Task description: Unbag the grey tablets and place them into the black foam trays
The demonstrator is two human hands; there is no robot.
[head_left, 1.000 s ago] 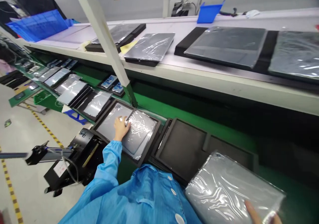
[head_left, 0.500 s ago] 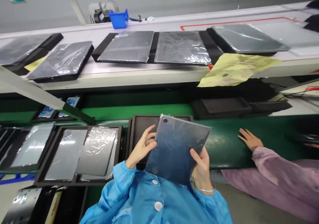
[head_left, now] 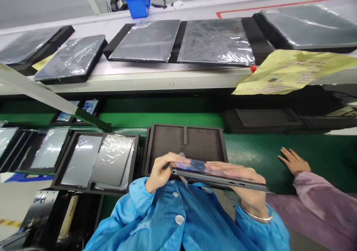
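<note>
A grey tablet [head_left: 217,179] is held level in front of my blue coat, with its thin edge facing me. Clear film shows around it. My left hand [head_left: 163,169] grips the tablet's left end between thumb and fingers. At the other end, my right hand [head_left: 248,186] is wrapped round it, fingers lying over the far face. Just beyond my hands sits a black foam tray [head_left: 164,139] with a short divider and bare compartments. To its left, another tray [head_left: 58,176] carries film-wrapped tablets [head_left: 113,160], one lying across the others.
Film-wrapped tablets [head_left: 146,41] rest on black trays along the white shelf [head_left: 156,78]. A yellow paper [head_left: 290,74] hangs over its edge. A slanted post [head_left: 41,95] crosses at left. A co-worker's hand [head_left: 295,161] lies on the green bench [head_left: 251,150] at right.
The tablet has turned from showing its back with the camera to lying edge-on between my hands. My left fingers have closed on its end. My right hand has moved to the right.
</note>
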